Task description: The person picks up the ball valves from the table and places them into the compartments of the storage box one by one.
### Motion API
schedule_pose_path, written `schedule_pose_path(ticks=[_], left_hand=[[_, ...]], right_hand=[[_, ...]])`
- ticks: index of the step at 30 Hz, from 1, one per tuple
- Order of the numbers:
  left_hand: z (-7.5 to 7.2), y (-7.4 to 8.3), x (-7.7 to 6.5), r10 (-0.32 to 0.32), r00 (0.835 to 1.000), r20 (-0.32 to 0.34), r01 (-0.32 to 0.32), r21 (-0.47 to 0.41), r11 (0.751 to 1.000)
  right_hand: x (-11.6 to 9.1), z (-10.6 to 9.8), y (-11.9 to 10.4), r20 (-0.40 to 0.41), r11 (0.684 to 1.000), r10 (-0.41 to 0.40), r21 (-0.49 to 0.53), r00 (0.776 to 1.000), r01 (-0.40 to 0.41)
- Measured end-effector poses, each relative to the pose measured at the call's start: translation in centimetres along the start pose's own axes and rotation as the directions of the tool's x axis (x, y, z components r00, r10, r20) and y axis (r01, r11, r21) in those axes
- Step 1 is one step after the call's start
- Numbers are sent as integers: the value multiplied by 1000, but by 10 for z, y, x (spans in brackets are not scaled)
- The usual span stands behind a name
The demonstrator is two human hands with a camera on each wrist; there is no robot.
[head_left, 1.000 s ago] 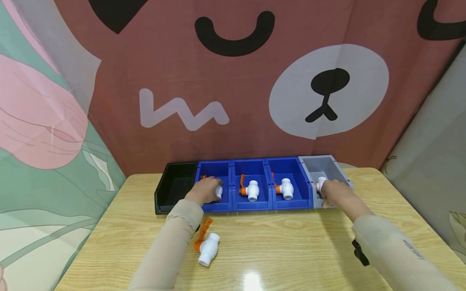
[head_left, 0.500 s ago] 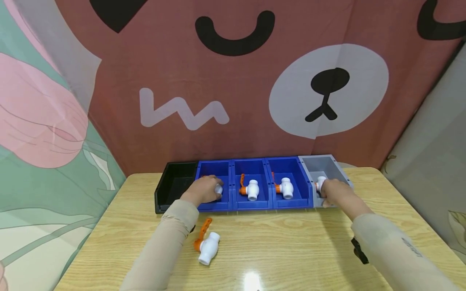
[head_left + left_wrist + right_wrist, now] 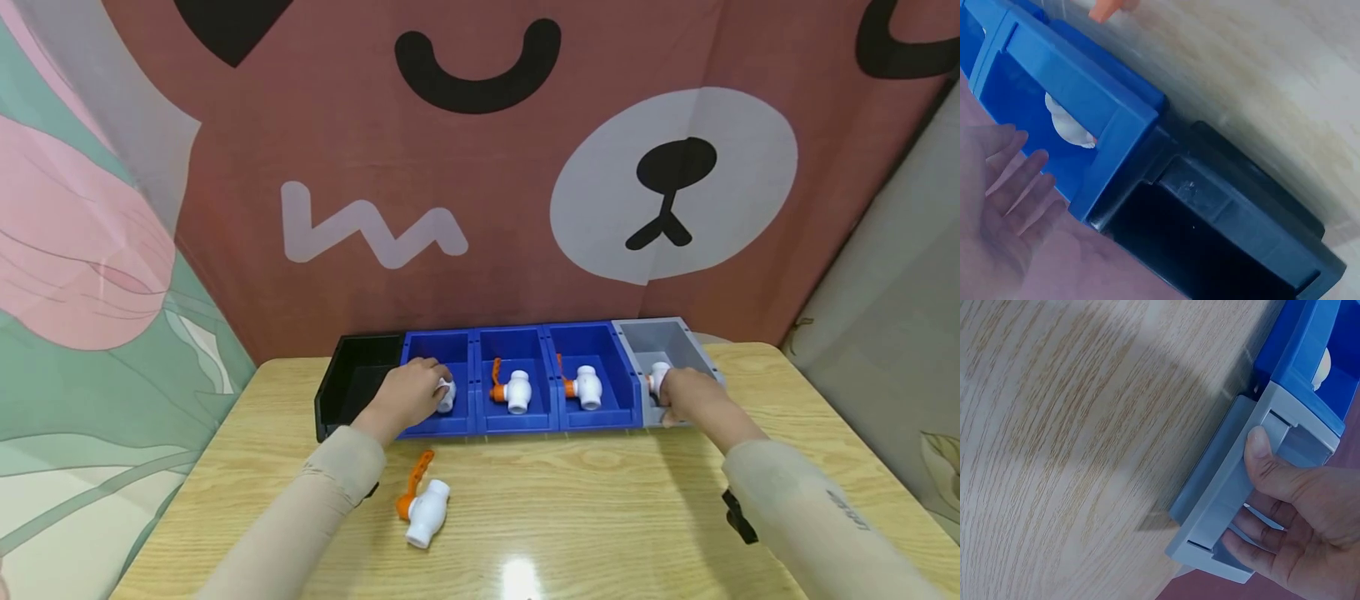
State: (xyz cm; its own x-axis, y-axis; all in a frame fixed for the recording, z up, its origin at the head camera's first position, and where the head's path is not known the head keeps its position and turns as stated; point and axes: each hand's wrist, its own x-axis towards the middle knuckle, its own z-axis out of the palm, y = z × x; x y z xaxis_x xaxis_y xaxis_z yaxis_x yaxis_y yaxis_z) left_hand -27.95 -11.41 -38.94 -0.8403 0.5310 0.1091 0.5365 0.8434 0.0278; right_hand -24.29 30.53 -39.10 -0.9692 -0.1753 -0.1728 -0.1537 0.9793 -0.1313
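My left hand (image 3: 405, 393) hovers at the leftmost blue bin (image 3: 438, 340), its fingers loosely spread in the left wrist view. A white ball valve (image 3: 1067, 125) lies in that bin, apart from the fingers. At the right end of the row, my right hand (image 3: 1297, 512) grips the front wall of the grey bin (image 3: 1225, 487), thumb outside on the rim and fingers inside. Another white valve (image 3: 658, 373) sits in the grey bin close to these fingers. The other two blue bins each hold a white valve (image 3: 517, 392) with an orange handle.
A black bin (image 3: 321, 410) adjoins the blue ones at the left end. On the wooden table (image 3: 570, 500) in front of the row lies one more white valve (image 3: 427, 512) with an orange handle. A printed cloth (image 3: 510, 283) hangs behind the bins.
My left hand has let go of the white valve in the leftmost blue bin and drawn back a little to the left. The right hand has stayed at the grey bin.
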Motion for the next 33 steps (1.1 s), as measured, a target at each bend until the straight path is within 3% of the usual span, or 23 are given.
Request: schedule_pose_path(ticks=[4, 13, 21, 24, 29, 33], left_hand=[[1, 0, -10, 35, 997, -67, -33, 31, 999], [-10, 2, -33, 52, 990, -130, -53, 1, 999], [-13, 15, -50, 157, 978, -137, -156, 18, 988], [-13, 20, -54, 238, 956, -172, -234, 43, 971], [-12, 23, -63, 366, 899, -239, -359, 77, 930], [-8, 23, -70, 432, 869, -242, -426, 81, 901]], right_hand=[[0, 2, 0, -2, 1000, 2, 11, 1000, -2], [2, 2, -1, 20, 1000, 6, 24, 1000, -7], [2, 2, 4, 16, 999, -9, 43, 1000, 9], [2, 2, 6, 16, 999, -8, 48, 1000, 8], [3, 2, 5, 34, 999, -5, 41, 999, 3], [2, 3, 5, 22, 999, -21, 30, 1000, 21]])
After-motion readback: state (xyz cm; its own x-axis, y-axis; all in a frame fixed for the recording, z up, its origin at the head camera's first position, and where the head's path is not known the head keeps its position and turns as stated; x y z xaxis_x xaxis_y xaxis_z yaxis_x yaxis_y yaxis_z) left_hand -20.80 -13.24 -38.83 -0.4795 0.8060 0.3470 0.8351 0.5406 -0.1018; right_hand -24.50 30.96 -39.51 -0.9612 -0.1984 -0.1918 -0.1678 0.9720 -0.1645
